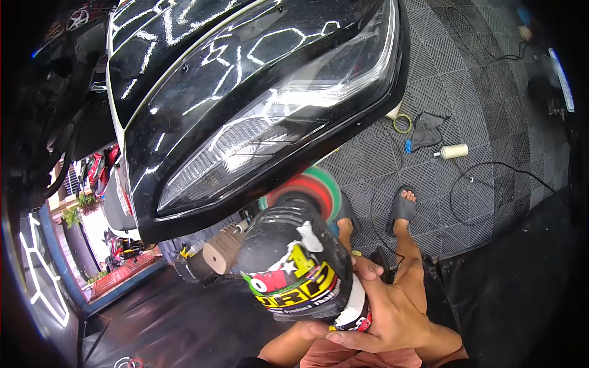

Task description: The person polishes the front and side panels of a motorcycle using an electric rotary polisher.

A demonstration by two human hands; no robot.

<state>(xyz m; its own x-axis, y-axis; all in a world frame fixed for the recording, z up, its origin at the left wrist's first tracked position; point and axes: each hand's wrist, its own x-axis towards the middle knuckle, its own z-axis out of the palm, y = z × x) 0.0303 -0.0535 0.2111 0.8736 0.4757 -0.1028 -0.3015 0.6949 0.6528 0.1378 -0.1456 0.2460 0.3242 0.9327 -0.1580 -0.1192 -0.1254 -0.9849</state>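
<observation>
A black power polisher with bright stickers is held low in front of me. Its round red and green pad looks blurred, at the lower edge of a car's headlight. My right hand is closed round the rear of the polisher. At the tool's underside is my left hand, its thumb showing and its other fingers hidden by the body. The glossy black car body surrounds the headlight.
On the grey tiled floor lie a cream bottle, a dark cloth, a roll of tape and a black cable. My sandalled feet stand below. Black sheeting spreads at the lower right.
</observation>
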